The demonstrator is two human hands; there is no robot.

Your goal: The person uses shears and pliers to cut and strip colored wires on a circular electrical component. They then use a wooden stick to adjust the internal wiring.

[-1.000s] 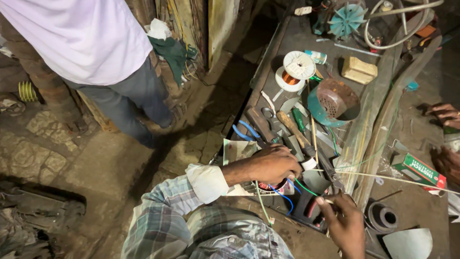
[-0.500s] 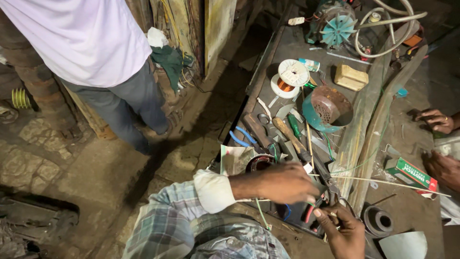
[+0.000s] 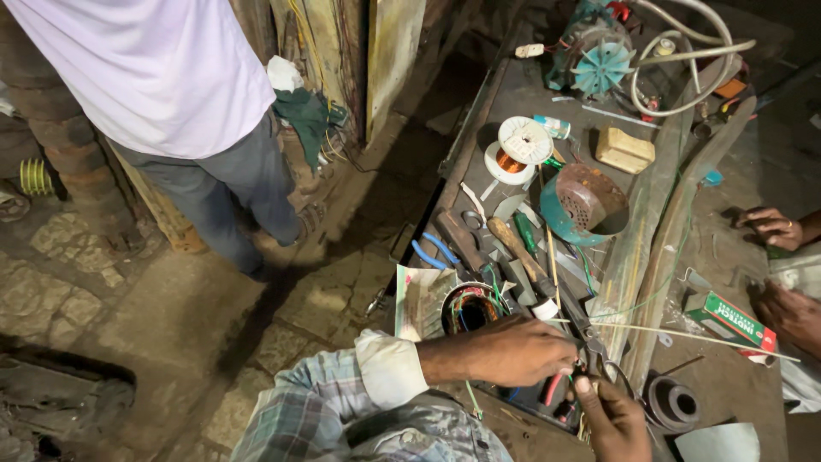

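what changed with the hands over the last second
The left hand reached further right over the wound motor coil, and the right hand came closer until their fingertips met at the small wires. The spool, teal housing and standing person stayed put.

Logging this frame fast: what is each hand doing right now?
Left hand: fingers pinched closed on thin wires.
Right hand: fingertips closed on the same wires.
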